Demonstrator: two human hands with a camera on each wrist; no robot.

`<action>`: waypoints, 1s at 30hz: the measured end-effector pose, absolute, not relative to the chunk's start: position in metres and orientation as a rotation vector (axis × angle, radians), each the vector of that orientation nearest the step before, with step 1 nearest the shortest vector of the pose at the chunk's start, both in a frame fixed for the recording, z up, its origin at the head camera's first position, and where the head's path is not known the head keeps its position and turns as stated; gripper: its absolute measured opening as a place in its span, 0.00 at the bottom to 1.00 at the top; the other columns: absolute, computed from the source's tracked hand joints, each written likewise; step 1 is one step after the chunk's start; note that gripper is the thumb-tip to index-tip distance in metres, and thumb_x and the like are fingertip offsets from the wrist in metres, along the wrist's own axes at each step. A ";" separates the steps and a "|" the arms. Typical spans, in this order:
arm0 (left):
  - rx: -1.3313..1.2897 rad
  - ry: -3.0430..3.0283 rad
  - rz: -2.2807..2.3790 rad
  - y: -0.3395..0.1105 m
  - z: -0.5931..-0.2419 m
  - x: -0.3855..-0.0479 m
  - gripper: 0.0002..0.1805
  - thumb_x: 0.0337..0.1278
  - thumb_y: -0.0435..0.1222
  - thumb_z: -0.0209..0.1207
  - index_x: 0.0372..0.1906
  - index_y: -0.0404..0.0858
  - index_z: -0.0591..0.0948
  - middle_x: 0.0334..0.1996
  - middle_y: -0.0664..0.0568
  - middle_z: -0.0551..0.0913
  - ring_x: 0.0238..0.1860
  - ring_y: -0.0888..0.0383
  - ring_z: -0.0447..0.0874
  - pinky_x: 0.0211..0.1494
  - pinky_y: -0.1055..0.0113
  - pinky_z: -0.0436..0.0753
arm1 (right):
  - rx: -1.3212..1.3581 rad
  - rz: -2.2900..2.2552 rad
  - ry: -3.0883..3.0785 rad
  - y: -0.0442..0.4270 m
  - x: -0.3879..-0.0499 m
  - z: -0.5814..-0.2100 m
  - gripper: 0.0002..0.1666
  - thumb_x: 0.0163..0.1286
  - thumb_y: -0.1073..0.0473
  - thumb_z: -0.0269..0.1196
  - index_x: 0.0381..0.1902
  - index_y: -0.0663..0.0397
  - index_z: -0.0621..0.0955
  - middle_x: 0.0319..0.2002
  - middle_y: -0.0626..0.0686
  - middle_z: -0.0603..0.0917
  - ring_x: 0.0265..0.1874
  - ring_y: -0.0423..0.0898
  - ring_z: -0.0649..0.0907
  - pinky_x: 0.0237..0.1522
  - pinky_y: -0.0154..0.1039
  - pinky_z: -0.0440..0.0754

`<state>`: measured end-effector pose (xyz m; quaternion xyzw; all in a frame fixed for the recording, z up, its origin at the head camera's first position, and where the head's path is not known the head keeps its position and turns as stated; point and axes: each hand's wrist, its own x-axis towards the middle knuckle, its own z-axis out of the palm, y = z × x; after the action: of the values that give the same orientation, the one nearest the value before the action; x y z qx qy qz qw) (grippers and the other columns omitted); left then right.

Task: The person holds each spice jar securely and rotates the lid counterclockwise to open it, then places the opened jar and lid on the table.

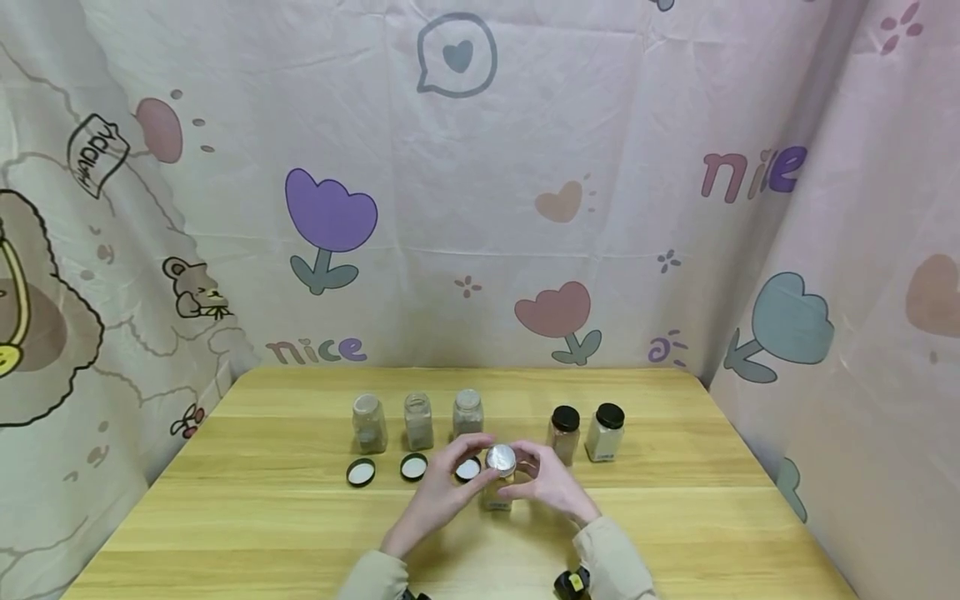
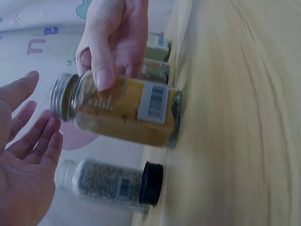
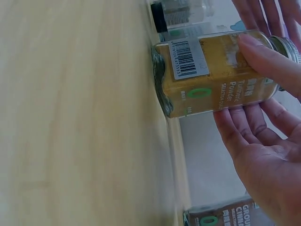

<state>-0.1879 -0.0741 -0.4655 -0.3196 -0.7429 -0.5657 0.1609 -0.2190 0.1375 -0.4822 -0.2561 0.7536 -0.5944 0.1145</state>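
Observation:
A jar of yellow turmeric powder (image 3: 216,75) with a silver top (image 1: 501,459) is between the hands at the table's front middle. My right hand (image 1: 551,482) grips its side, the thumb lying across the glass in both wrist views. Around the silver top, my left hand (image 1: 448,483) is spread; in the left wrist view its fingers (image 2: 42,141) stand apart from the top. Behind the left hand lies a black lid (image 1: 468,468), white inside. Whether the jar's base touches the table cannot be told.
On the left stand three uncapped jars, a left one (image 1: 369,423), a middle one (image 1: 418,422) and a right one (image 1: 468,412). Two more black lids, one left (image 1: 361,472) and one beside it (image 1: 413,467), lie before them. A brown-powder jar (image 1: 563,435) and a pale jar (image 1: 604,433) wear black lids.

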 end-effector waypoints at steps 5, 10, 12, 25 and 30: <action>-0.897 -2.194 -1.464 -0.071 -0.462 -0.187 0.23 0.59 0.34 0.68 0.59 0.31 0.79 0.55 0.40 0.85 0.55 0.44 0.85 0.60 0.57 0.86 | -0.841 -1.793 2.193 0.131 -0.219 -0.488 0.35 0.55 0.69 0.73 0.61 0.69 0.75 0.58 0.69 0.80 0.54 0.34 0.82 0.63 0.25 0.77; -0.898 -2.255 -1.356 -0.073 -0.466 -0.188 0.25 0.61 0.34 0.66 0.62 0.31 0.78 0.59 0.40 0.84 0.57 0.43 0.84 0.62 0.53 0.84 | -0.878 -1.823 2.195 0.129 -0.218 -0.490 0.35 0.54 0.69 0.74 0.60 0.69 0.76 0.57 0.70 0.79 0.52 0.29 0.81 0.63 0.25 0.77; -0.903 -2.281 -1.346 -0.073 -0.467 -0.188 0.25 0.62 0.34 0.65 0.63 0.31 0.77 0.61 0.39 0.82 0.60 0.42 0.83 0.65 0.49 0.82 | -0.880 -1.828 2.196 0.129 -0.217 -0.490 0.35 0.54 0.69 0.74 0.60 0.70 0.76 0.57 0.70 0.78 0.52 0.29 0.81 0.63 0.24 0.76; -0.971 -2.341 -1.388 -0.073 -0.470 -0.188 0.24 0.67 0.33 0.59 0.66 0.31 0.74 0.63 0.38 0.80 0.63 0.40 0.80 0.68 0.50 0.79 | -0.888 -1.812 2.201 0.129 -0.218 -0.495 0.35 0.55 0.67 0.74 0.60 0.70 0.76 0.57 0.71 0.79 0.52 0.29 0.82 0.62 0.25 0.77; -0.950 -2.322 -1.400 -0.072 -0.472 -0.188 0.23 0.66 0.33 0.60 0.64 0.32 0.76 0.60 0.40 0.82 0.59 0.42 0.82 0.66 0.54 0.82 | -0.859 -1.807 2.214 0.128 -0.216 -0.494 0.35 0.55 0.67 0.75 0.60 0.70 0.77 0.56 0.70 0.79 0.50 0.30 0.82 0.61 0.25 0.79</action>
<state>-0.1879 -0.0722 -0.4721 -0.3278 -0.8008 -0.4830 0.1338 -0.2163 0.1282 -0.4940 -0.2870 0.7397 -0.6036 0.0787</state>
